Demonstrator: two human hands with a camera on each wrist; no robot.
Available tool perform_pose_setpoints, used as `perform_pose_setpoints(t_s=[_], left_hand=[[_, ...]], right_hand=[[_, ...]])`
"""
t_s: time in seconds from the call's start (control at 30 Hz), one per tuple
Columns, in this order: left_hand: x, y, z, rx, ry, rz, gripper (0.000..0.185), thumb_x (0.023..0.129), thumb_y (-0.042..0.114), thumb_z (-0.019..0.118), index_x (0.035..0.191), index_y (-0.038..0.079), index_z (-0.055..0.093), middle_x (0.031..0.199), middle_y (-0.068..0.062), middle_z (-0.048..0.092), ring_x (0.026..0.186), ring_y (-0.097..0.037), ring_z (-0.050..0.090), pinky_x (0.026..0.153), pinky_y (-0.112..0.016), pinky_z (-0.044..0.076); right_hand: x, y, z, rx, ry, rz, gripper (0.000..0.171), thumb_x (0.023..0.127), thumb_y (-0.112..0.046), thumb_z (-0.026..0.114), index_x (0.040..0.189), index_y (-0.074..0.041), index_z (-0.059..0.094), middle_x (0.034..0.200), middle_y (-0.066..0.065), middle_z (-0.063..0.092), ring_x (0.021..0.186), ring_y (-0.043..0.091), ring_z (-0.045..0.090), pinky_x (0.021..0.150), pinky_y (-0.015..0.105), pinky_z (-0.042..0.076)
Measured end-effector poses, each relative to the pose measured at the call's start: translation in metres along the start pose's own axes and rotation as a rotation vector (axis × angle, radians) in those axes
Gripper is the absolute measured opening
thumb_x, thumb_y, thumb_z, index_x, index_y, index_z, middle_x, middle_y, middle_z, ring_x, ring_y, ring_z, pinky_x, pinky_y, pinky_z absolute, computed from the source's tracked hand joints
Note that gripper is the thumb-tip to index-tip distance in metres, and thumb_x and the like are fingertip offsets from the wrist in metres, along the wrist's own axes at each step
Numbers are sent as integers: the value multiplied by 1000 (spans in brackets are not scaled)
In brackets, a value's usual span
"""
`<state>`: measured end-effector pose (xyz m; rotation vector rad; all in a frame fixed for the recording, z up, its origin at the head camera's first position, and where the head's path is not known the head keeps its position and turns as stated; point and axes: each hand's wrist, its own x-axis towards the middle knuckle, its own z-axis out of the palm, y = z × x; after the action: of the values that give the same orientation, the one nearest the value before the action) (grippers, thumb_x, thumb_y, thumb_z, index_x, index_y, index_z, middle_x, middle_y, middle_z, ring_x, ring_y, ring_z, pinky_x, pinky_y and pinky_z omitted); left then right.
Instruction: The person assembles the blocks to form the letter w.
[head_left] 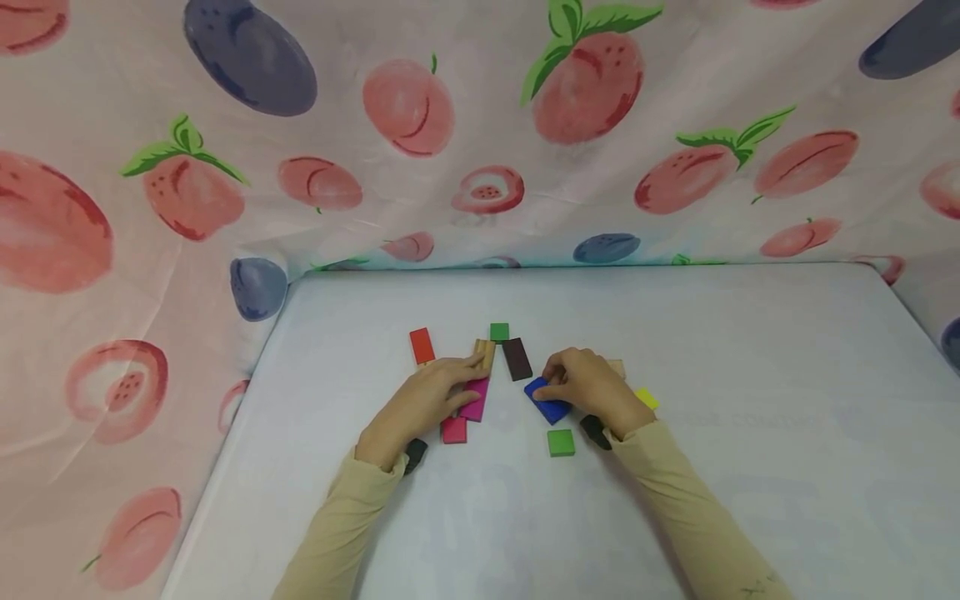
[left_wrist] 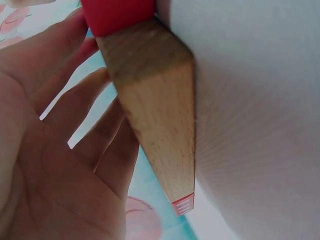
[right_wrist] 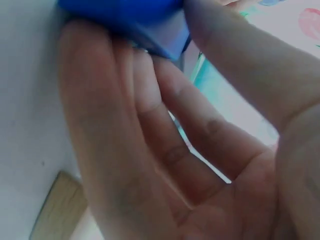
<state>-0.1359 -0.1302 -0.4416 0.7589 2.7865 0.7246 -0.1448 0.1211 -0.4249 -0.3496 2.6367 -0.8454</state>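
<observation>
Small coloured wooden blocks lie in a cluster on a white table [head_left: 750, 350]. My left hand [head_left: 472, 367] lies flat with straight fingers over a magenta block [head_left: 476, 400], its fingertips touching a bare wood block [head_left: 485, 353]. The left wrist view shows the relaxed fingers [left_wrist: 75, 110] beside a wood-sided block with a red face [left_wrist: 155, 115]. My right hand [head_left: 551, 390] pinches a blue block [head_left: 548, 405] between thumb and fingers. That blue block [right_wrist: 125, 15] fills the top of the right wrist view, pressed by the thumb [right_wrist: 235, 65].
Around the hands lie a red block [head_left: 422, 345], a green block [head_left: 499, 332], a dark brown block [head_left: 517, 358], a pink-red block [head_left: 453, 430], a green square [head_left: 560, 442], a yellow block [head_left: 647, 398] and a wood block [head_left: 617, 367]. A fruit-print cloth [head_left: 480, 125] hangs behind.
</observation>
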Motion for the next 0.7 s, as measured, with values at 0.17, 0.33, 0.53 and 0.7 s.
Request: perform_pose_setpoints(t_s=[0.17, 0.33, 0.53, 0.7], left_hand=[[0, 0, 0, -2, -4, -4, 45, 85, 31, 66, 128, 23, 56, 136, 5, 49, 124, -14, 43, 101, -38, 36], [0, 1, -1, -5, -12, -5, 44, 85, 31, 66, 128, 23, 57, 136, 4, 48, 124, -15, 43, 101, -38, 36], [-1, 3, -2, -14, -18, -11, 44, 85, 30, 66, 128, 23, 57, 138, 4, 46, 124, -16, 43, 101, -40, 36], [-1, 3, -3, -15, -19, -9, 44, 85, 30, 66, 128, 22, 57, 138, 5, 46, 124, -16, 43, 101, -40, 36]], right_hand=[[3, -3, 3, 8, 6, 38, 28, 75, -28, 76, 86, -5, 66, 76, 0, 62, 70, 15, 54, 65, 29, 45], [4, -5, 5, 7, 12, 45, 28, 75, -29, 76, 84, -6, 65, 74, 0, 61, 68, 15, 53, 62, 28, 43], [6, -7, 7, 12, 17, 43, 28, 75, -30, 76, 82, -6, 63, 70, 0, 59, 63, 14, 52, 57, 26, 43], [7, -9, 8, 18, 9, 45, 28, 76, -30, 76, 82, -6, 62, 71, 1, 58, 63, 14, 52, 58, 27, 44]])
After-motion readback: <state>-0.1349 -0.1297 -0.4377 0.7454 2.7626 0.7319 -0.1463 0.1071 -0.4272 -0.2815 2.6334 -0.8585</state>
